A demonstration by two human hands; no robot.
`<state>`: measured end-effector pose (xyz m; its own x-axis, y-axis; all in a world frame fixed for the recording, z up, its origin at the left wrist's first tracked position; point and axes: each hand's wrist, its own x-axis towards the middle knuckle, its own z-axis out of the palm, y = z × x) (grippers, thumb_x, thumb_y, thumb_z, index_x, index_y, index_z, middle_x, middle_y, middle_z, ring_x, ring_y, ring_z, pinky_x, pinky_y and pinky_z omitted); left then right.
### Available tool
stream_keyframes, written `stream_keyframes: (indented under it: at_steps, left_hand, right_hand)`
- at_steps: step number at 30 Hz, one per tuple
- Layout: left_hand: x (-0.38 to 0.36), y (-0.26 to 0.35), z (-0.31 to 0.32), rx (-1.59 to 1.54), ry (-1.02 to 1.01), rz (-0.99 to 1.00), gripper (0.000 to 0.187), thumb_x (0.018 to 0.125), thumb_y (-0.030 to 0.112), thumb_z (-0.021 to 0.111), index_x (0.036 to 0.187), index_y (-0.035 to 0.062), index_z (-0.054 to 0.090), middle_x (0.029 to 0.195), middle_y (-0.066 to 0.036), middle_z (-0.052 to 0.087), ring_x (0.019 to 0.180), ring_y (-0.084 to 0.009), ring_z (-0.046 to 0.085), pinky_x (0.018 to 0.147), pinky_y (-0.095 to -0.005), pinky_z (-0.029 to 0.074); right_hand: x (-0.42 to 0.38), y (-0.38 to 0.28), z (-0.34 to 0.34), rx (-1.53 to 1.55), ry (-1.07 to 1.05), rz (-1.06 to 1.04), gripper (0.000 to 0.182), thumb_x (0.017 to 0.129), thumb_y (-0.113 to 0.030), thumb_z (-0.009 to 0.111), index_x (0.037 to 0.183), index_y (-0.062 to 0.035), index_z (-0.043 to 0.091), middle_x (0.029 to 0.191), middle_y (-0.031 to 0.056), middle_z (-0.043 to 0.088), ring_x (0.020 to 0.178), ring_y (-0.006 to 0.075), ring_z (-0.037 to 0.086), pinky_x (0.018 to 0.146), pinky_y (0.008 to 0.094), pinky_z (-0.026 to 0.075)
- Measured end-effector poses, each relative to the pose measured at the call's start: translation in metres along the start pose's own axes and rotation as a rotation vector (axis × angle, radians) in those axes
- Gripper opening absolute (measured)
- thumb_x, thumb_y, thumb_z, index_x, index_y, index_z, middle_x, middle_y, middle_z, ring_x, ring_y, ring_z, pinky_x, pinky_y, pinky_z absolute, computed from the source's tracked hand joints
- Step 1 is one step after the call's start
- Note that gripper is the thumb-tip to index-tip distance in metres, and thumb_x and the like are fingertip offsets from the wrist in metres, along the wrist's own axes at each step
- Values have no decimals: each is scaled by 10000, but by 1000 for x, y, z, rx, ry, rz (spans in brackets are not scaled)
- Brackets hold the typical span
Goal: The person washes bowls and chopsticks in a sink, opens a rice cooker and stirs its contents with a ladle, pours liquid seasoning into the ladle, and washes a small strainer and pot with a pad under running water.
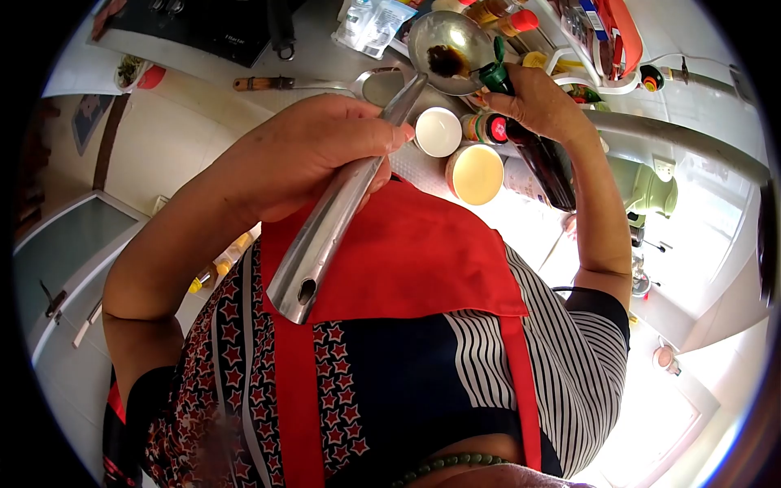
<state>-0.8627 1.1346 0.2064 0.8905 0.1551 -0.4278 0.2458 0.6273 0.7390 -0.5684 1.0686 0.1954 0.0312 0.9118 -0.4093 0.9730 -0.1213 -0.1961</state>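
Note:
My left hand [342, 142] is closed round the long metal handle of a ladle [325, 232]. The ladle's round bowl, at the top of the view, has dark liquid [446, 62] in it. My right hand [543, 102] grips a dark bottle [547, 167] near its neck. Its open green cap [494, 75] is beside the right rim of the ladle bowl; my fingers hide part of the neck. Below the ladle bowl are a white bowl [438, 132] and a bowl with pale yellow contents [476, 175]. A jar with a red and black lid [492, 128] stands between them and the bottle.
A strainer with a wooden handle [268, 84] lies on the counter [321, 65]. The black hob [203, 28] is at the upper left. Plastic packets [370, 24] lie near the ladle bowl. Red-capped bottles [518, 22] and a white rack [598, 77] are at the upper right.

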Motion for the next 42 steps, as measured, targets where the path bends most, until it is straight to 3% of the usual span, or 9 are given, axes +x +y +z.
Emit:
stream_keyframes:
  at_steps: [4,10,13,20,26,30,32,36,42]
  left_hand:
    - [2,0,3,3,-10,-8,388,873,184,440,1158,-76,479,616,-56,506,426,-91,468,378,-201,378]
    - [8,-1,8,-8,-22,-17,390,873,187,447,1157,-78,479,620,-58,506,432,-89,468,382,-199,379]
    - [10,-1,11,-26,-22,-26,392,871,191,456,1155,-79,479,621,-61,506,437,-90,469,389,-197,380]
    - [18,2,18,-56,-28,-53,406,866,202,466,1153,-85,473,621,-63,500,438,-97,467,392,-204,377]
    - [26,11,27,-78,-44,-25,410,859,217,489,1129,-92,475,635,-66,497,434,-100,451,391,-211,359]
    - [36,16,29,-146,-80,-3,377,856,218,540,1094,-70,496,650,-83,512,425,-118,449,383,-234,356]
    - [41,20,32,-156,-86,11,377,855,218,542,1099,-64,493,642,-75,503,430,-116,451,389,-231,357]
    - [50,25,37,-144,-62,6,371,854,216,538,1100,-58,494,648,-61,502,427,-106,429,393,-227,337]
    - [56,22,37,-130,-5,-7,383,862,220,514,1115,-65,480,647,-42,521,407,-96,395,387,-231,313]
  right_hand:
    - [-5,4,1,-23,1,-4,446,791,-383,619,846,54,545,634,189,548,599,293,563,585,372,431]
    - [-14,5,1,21,-16,72,444,784,-377,594,777,64,552,681,245,563,691,380,578,642,427,442]
    - [-22,5,-2,102,32,85,425,780,-360,609,781,62,553,659,230,558,654,357,573,618,412,436]
    - [-58,10,-25,401,433,130,369,761,-325,640,776,34,552,591,101,530,581,153,508,575,318,424]
    - [-85,17,-37,521,890,12,296,774,-290,658,842,-5,619,718,38,622,666,82,540,645,232,441]
    - [-79,31,-24,752,973,-231,178,819,-124,612,936,6,578,951,121,625,903,184,577,856,310,439]
    - [-70,31,-14,823,995,-293,259,771,11,628,1008,8,523,1043,133,589,1011,212,551,921,345,412]
    - [-39,62,17,725,1070,-360,311,706,-11,707,970,-23,542,954,76,600,922,198,584,827,293,447]
    - [-1,96,66,610,1132,-251,301,701,-33,696,946,-36,522,959,107,606,886,232,598,786,293,465]
